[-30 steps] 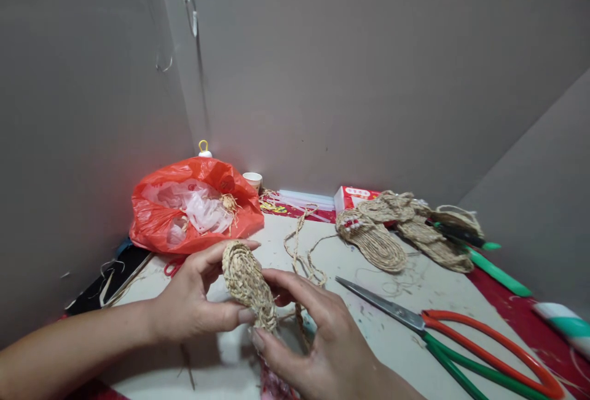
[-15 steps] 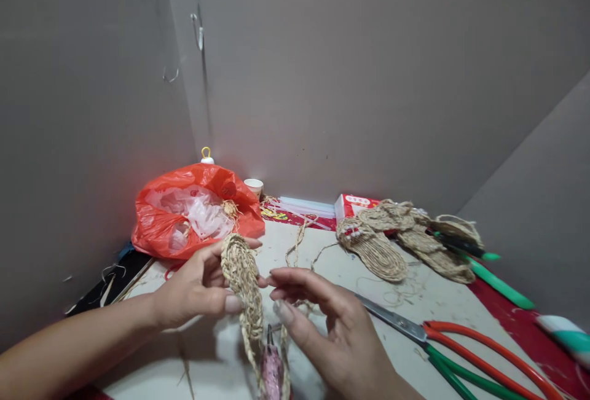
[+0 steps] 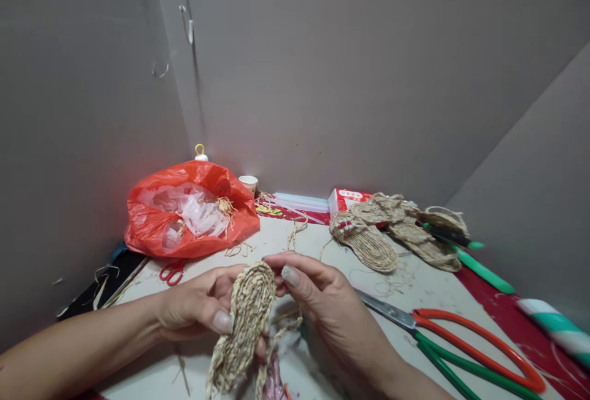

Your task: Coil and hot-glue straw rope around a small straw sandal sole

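L hand [image 3: 207, 308] grips woven straw sole [image 3: 246, 320]; R hand [image 3: 318, 301] half-closed at its far edge, grip unclear. Big scissors [image 3: 415, 320] on worktop [image 3: 382, 357], to R.

Plain grey panels [image 3: 322, 80] stand close behind the bench [image 3: 415, 286], meeting in a corner beyond its far left end and angling inward on its right. White wire hooks [image 3: 187, 22] hang near that corner. The bench has a pale top over red covering; the light is dim.
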`<action>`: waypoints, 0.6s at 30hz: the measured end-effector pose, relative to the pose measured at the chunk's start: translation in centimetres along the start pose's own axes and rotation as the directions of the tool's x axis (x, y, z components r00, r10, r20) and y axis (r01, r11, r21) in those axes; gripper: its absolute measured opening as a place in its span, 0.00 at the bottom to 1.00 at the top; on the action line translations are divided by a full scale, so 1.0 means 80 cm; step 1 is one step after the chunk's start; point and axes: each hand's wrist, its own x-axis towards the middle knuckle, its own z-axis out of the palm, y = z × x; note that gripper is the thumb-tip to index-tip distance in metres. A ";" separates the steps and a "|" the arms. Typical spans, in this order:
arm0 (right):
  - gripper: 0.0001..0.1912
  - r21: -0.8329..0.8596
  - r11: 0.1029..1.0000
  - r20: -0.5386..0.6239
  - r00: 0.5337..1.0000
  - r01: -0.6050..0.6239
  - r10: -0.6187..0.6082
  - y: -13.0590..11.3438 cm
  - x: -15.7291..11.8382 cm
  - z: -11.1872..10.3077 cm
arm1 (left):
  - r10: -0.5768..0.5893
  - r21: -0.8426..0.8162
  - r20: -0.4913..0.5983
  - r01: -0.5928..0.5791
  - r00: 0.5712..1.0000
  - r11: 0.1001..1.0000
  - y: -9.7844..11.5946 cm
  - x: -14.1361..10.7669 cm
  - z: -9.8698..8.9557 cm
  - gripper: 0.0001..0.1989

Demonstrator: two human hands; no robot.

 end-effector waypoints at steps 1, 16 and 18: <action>0.12 0.006 1.000 0.029 1.000 -0.003 0.003 -0.001 0.001 0.000 | -0.020 -0.012 0.008 0.020 1.000 1.000 -0.002 0.000 0.000 0.25; 0.16 0.242 0.952 0.132 0.978 -0.190 0.162 0.007 -0.004 0.007 | -0.052 -0.091 0.043 0.055 0.998 0.994 -0.012 0.003 0.003 0.33; 0.16 0.255 0.946 0.131 0.976 -0.201 0.173 0.008 -0.003 0.005 | -0.051 -0.093 0.034 0.054 0.998 0.994 -0.012 0.003 0.003 0.31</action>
